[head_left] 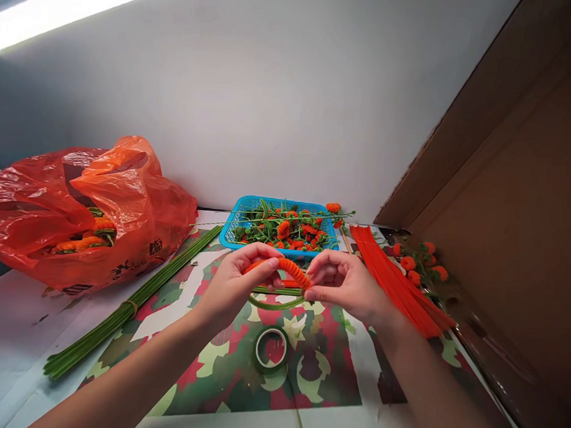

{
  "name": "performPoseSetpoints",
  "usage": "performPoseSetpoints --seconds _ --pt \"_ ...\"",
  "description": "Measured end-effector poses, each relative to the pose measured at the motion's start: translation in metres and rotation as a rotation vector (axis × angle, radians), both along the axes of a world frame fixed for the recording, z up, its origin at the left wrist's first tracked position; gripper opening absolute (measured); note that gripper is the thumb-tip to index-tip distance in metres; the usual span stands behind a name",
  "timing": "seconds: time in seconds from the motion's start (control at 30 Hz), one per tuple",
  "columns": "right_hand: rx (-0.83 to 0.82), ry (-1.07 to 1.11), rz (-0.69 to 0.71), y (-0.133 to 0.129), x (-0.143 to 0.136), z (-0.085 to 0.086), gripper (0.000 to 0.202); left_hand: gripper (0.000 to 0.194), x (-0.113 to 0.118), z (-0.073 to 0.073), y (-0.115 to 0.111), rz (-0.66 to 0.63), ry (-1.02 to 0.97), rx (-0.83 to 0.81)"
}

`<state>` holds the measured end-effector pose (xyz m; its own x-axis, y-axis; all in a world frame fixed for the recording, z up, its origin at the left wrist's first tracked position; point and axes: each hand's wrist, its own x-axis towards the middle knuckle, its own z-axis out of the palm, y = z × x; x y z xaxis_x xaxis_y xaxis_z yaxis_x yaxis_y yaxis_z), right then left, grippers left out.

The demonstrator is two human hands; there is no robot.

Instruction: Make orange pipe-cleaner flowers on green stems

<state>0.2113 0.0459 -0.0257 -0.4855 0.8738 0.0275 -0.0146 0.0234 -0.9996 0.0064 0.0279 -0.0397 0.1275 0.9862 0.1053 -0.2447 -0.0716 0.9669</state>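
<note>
An orange coiled fuzzy strip (295, 271) is stretched between my two hands above the patterned mat. My left hand (242, 278) pinches its left end between thumb and fingers. The right end is pinched in my right hand (342, 283), where a small green bit shows at the fingertips. Just below the hands, green stems (276, 303) curve across the mat. A roll of green tape (271, 349) lies nearer to me. Behind the hands stands a blue basket (226, 233) holding orange flowers and green pieces.
At the left are a red plastic bag (142, 230) with orange pieces inside and a long green stem bundle (112, 319). Orange-red strips (398, 284) and small orange flowers (413, 277) lie at the right, beside a cardboard panel (522, 191).
</note>
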Motion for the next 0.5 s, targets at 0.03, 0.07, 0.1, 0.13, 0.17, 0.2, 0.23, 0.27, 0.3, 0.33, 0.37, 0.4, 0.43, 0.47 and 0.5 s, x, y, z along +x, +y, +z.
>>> performPoseSetpoints --seconds 0.03,0.07,0.1,0.13,0.17,0.2,0.23,0.27,0.3,0.33,0.37,0.4,0.43,0.47,0.5 --pt "0.003 0.0 0.001 0.0002 0.0003 -0.0005 0.036 0.018 0.0001 0.0001 0.0006 -0.016 0.002 -0.01" --pt "0.004 0.001 0.004 0.0003 0.0005 -0.0008 0.036 0.018 0.0002 0.0003 0.0009 -0.031 0.001 -0.017" --pt "0.005 0.005 0.009 0.0003 0.0007 -0.0011 0.036 0.017 0.0002 0.0006 0.0009 -0.045 -0.002 -0.023" --pt "0.005 0.009 0.016 0.0003 0.0008 -0.0011 0.036 0.017 0.0001 0.0013 0.0008 -0.057 -0.007 -0.03" --pt "0.004 0.013 0.026 0.0002 0.0008 -0.0011 0.036 0.017 0.0001 0.0021 0.0005 -0.069 -0.012 -0.039" --pt "0.002 0.015 0.038 0.0 0.0007 -0.0009 0.035 0.017 0.0001 0.0031 0.0001 -0.081 -0.014 -0.052" --pt "-0.001 0.019 0.054 -0.0003 0.0006 -0.0008 0.035 0.017 0.0003 0.0042 -0.0002 -0.093 -0.015 -0.065" --pt "-0.004 0.027 0.074 -0.0005 0.0003 -0.0007 0.034 0.017 0.0005 0.0052 -0.0004 -0.106 -0.012 -0.078" --pt "-0.007 0.037 0.093 -0.0006 0.0001 -0.0007 0.034 0.016 0.0007 0.006 -0.0005 -0.117 -0.008 -0.091" --pt "-0.01 0.05 0.109 -0.0006 0.0 -0.0009 0.034 0.017 0.0008 0.0066 -0.0003 -0.124 -0.006 -0.102" --pt "-0.013 0.064 0.121 -0.0005 -0.0001 -0.0012 0.034 0.017 0.0005 0.0068 0.0002 -0.13 -0.005 -0.113" --pt "-0.016 0.074 0.126 -0.0001 0.0001 -0.0015 0.034 0.017 -0.0001 0.0067 0.0009 -0.13 -0.002 -0.122" --pt "-0.015 0.081 0.122 0.0004 0.0004 -0.0019 0.033 0.017 -0.0013 0.0063 0.0019 -0.126 0.007 -0.129" --pt "-0.012 0.084 0.112 0.0011 0.0009 -0.0022 0.032 0.017 -0.003 0.0056 0.0031 -0.119 0.024 -0.131" --pt "-0.007 0.084 0.099 0.002 0.0016 -0.0022 0.031 0.017 -0.005 0.0048 0.0043 -0.113 0.052 -0.129"
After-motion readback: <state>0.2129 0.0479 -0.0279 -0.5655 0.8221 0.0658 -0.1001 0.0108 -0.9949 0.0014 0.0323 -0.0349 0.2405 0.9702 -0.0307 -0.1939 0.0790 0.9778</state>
